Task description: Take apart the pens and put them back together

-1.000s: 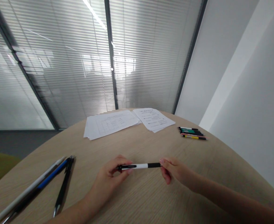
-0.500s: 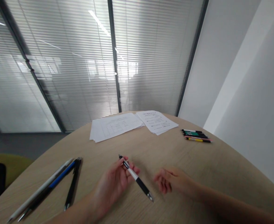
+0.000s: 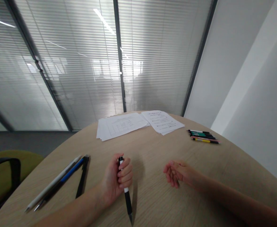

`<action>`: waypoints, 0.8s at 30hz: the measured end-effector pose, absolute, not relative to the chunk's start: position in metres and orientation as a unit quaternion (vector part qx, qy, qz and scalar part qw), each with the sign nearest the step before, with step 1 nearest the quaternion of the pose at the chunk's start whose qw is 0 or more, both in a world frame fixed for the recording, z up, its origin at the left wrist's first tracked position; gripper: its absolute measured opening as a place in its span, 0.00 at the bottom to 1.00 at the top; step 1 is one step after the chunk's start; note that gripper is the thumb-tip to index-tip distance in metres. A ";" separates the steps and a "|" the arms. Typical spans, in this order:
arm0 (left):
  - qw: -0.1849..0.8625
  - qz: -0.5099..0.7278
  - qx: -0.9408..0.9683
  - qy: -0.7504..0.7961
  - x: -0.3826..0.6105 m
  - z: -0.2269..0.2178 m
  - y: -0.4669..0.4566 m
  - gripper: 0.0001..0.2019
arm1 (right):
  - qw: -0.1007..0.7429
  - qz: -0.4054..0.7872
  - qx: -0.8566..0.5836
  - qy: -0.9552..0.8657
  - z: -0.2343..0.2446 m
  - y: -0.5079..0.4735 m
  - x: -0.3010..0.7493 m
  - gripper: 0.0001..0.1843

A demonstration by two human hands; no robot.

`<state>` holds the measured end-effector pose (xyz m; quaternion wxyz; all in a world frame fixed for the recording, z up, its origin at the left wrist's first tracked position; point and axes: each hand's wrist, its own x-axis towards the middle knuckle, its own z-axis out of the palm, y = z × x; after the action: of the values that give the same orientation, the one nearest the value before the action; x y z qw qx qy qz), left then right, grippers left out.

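My left hand (image 3: 118,179) is wrapped round a white and black click pen (image 3: 128,203). The pen's clicker end shows beside the thumb, and its tip points down toward the near edge of the picture. Part of the barrel is hidden behind my fingers. Apart from it on the right, my right hand (image 3: 178,173) rests low over the table with fingers half curled and nothing in them. Left of my left forearm lie a white pen (image 3: 55,181), a blue and black pen (image 3: 69,175) and a black pen (image 3: 83,178), the last partly covered by the forearm.
Printed paper sheets (image 3: 121,126) and a second stack of sheets (image 3: 163,123) lie at the table's far side. Several pens (image 3: 204,137) sit in a row at the right. A green chair (image 3: 32,167) with a black armrest stands left of the round wooden table (image 3: 150,151).
My left hand has closed from a loose, palm-up hold into a fist round the pen, and the pen has swung more upright. My right hand's fingers have loosened slightly. The view has shifted a little.
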<state>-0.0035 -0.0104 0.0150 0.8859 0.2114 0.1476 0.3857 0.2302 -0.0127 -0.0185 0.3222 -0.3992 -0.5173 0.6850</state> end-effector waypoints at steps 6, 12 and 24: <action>0.879 0.417 0.163 0.163 -0.003 0.016 -0.012 0.20 | 0.328 0.685 -0.388 -0.523 -0.019 -0.012 0.231 0.26; 0.861 0.452 0.123 0.197 -0.002 0.020 -0.012 0.24 | 0.324 0.678 -0.400 -0.525 -0.020 -0.012 0.231 0.28; 0.856 0.449 0.130 0.220 -0.002 0.020 -0.013 0.23 | 0.319 0.669 -0.400 -0.539 -0.019 -0.012 0.230 0.27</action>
<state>-0.0018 -0.0127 0.0199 0.8561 0.1301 0.2199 0.4493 0.2304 -0.0123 -0.0192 0.3195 -0.3999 -0.5390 0.6689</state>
